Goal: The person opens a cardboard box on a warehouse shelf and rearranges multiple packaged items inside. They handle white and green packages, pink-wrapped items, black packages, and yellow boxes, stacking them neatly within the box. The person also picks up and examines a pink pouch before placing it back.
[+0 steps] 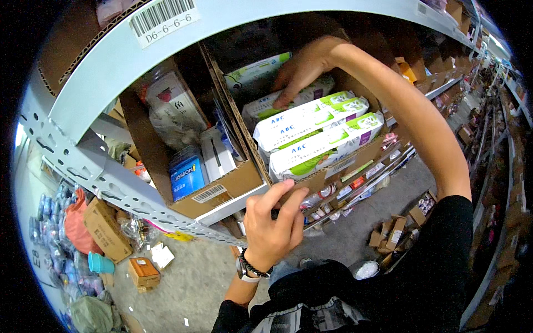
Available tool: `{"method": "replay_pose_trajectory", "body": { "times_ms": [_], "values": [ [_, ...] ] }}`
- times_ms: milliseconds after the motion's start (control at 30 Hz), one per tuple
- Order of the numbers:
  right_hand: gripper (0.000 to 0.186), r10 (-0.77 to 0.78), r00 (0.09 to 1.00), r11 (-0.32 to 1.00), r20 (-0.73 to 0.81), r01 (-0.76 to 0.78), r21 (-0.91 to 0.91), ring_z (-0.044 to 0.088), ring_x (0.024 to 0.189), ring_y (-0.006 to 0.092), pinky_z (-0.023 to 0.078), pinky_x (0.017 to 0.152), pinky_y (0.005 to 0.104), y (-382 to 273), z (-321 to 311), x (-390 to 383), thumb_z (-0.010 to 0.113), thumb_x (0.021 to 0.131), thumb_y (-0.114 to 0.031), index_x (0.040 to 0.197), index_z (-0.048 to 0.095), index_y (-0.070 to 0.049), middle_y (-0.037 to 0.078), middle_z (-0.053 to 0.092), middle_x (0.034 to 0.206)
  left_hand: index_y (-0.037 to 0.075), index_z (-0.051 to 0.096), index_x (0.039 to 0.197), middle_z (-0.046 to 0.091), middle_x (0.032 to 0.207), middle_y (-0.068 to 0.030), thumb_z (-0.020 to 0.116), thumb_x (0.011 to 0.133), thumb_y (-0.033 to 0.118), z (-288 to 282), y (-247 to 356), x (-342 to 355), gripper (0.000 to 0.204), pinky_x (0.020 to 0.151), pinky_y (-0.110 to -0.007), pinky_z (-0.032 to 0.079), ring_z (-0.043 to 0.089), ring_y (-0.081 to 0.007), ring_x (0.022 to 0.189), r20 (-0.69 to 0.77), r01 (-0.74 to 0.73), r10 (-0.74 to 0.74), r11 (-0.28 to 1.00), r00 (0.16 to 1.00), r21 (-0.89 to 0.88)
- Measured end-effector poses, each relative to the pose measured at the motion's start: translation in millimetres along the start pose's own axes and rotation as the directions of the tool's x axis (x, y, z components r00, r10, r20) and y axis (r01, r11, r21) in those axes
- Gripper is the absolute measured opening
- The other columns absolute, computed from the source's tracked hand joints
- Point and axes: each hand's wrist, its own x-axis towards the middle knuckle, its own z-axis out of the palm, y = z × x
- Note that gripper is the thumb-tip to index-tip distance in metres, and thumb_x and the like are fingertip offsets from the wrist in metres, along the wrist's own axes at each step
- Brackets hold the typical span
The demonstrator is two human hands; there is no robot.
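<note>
At the top centre, my right hand (300, 72) reaches into a cardboard box (350, 158) on the shelf, thumb down on a white-and-green soft pack (261, 108); its other fingers are partly hidden. Several similar packs (316, 150) stand in a row in front of it. A greener pack (250, 71) is behind. My left hand (273, 225) is at the box’s lower front corner, its bent fingers hooked on the cardboard edge. A dark wristband and watch are on that wrist.
A neighbouring box (214, 192) holds blue and white packages. The metal shelf beam (94, 94) arches overhead and leftward. Bagged goods (94, 311), cartons (144, 272) and a turquoise bucket (101, 262) lie on the floor. More stocked shelving (499, 166) lines the aisle at right.
</note>
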Motion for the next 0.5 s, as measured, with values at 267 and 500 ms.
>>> {"method": "replay_pose_trajectory", "body": {
  "times_ms": [267,500],
  "values": [
    [0.053,-0.185,0.958,0.902,-0.221,0.076,-0.426,0.064,0.098,0.0316,0.048,0.088,0.0389,-17,2,-11,0.050,0.099,-0.044,0.127,0.061,-0.001,0.021,0.068,0.114,0.011,0.065,0.109,0.054,0.120,-0.0116,0.065,0.070,-0.008,2,-2,-2,0.043,0.076,-0.038,0.038,0.053,-0.0267,0.097,-0.017,0.008,-0.008,1.000,1.000,0.011],
    [0.047,-0.154,0.902,0.947,-0.404,0.018,-0.320,0.066,0.092,0.0247,0.050,0.084,0.0341,-29,9,-36,0.055,0.097,-0.038,0.121,0.064,0.001,0.019,0.070,0.103,0.012,0.066,0.108,0.054,0.120,-0.0113,0.066,0.070,-0.007,5,-4,-3,0.043,0.075,-0.037,0.038,0.053,-0.0261,0.097,-0.029,-0.001,0.001,1.000,1.000,-0.007]
  ]
}}
